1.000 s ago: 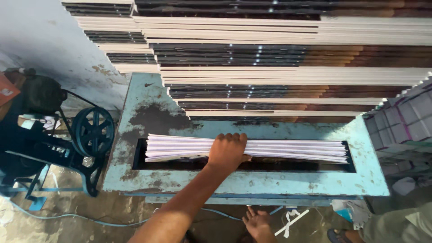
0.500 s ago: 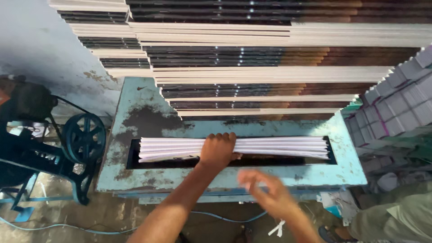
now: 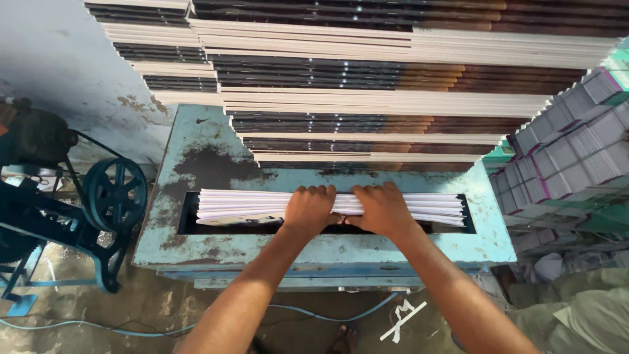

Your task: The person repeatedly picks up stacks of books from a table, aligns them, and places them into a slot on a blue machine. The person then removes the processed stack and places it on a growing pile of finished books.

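**Both hands clamped on the sheet bundle in the slot**

My left hand (image 3: 309,208) and right hand (image 3: 382,208) gripped the white paper bundle (image 3: 249,204) mid-length, side by side, so it wouldn't sag. It lay lengthwise in the slot (image 3: 187,216) of the blue machine table (image 3: 203,147). Slot depth hidden; bundle's underside and my fingertips not visible.
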